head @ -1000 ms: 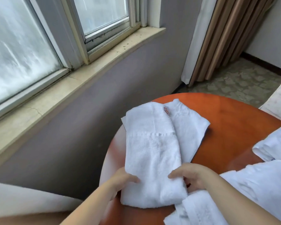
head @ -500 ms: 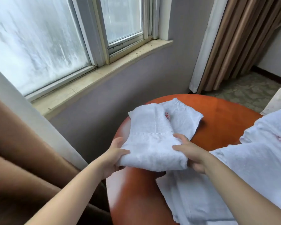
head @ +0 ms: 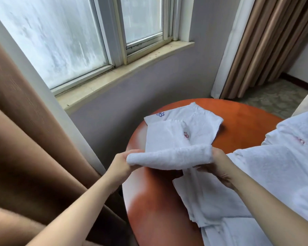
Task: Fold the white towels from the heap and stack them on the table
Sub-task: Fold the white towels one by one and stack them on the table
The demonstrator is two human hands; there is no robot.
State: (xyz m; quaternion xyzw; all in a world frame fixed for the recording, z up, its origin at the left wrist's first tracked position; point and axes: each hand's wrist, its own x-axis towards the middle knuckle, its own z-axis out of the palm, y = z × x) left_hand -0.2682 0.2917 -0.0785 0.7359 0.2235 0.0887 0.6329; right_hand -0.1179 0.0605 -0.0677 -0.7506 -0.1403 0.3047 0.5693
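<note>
Near end of the white terry towel (head: 169, 157) is now up off the round orange-brown wooden desk (head: 155, 210), held as a thick rolled fold above the desk's middle. The far half lies flat toward the desk's window side, with a small red stitched mark showing. Left hand (head: 121, 166) grips the fold's left end, fingers curled round it. Right hand (head: 219, 164) pinches the right end, thumb on top and fingers under the cloth. A second ago both hands lay on that near end while it rested flat on the desk. Half a second ago they had it gripped and just rising, and now the fold stands higher and further over the flat half. Judgement: this is the halving fold in progress. The raised end needs carrying across and laying on the far half, edges matched, before the towel counts as folded. A corner bearing a small blue stitched flower has come into sight at the desk's far side. Cannot tell whether it belongs to this towel or to one beneath. The heap of loose white towels (head: 283, 174) sprawls over the desk's right side, one layer running under the right hand. The view has also shifted, and a brown pleated curtain (head: 25, 139) now fills the space left of the desk.
</note>
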